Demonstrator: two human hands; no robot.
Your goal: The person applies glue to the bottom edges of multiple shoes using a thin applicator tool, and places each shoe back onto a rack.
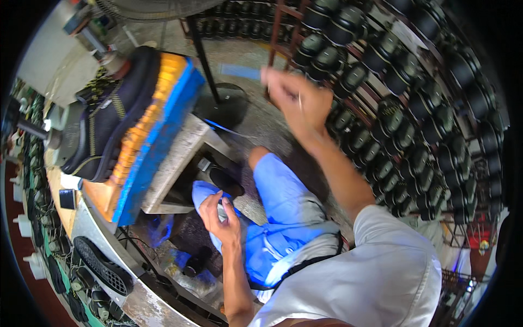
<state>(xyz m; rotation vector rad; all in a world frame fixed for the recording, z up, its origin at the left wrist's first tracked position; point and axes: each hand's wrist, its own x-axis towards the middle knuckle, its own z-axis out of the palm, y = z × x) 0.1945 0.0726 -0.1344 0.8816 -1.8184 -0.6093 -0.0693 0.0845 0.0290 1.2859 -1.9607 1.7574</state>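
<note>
My right hand [302,103] is raised at the upper middle, smeared by motion. Its fingers point left, and whether they hold anything is unclear. A blurred blue strip [239,71] shows just beyond the fingertips; I cannot tell if they touch it. Above my lap, beside the knee of my blue shorts [283,191], my left hand [219,217] is loosely curved, thumb apart from the fingers, with no held thing that I can make out. At the left, a black shoe [103,122] with yellow stitching sits in a machine, against an orange ribbed block [144,109] in a blue frame [155,144].
A black shoe sole [102,264] lies on the worn metal bench [147,297] at the lower left. Racks of black shoes [389,117] fill the right side. A fan stand [204,60] rises at the top. Plastic bags [199,280] lie under the bench.
</note>
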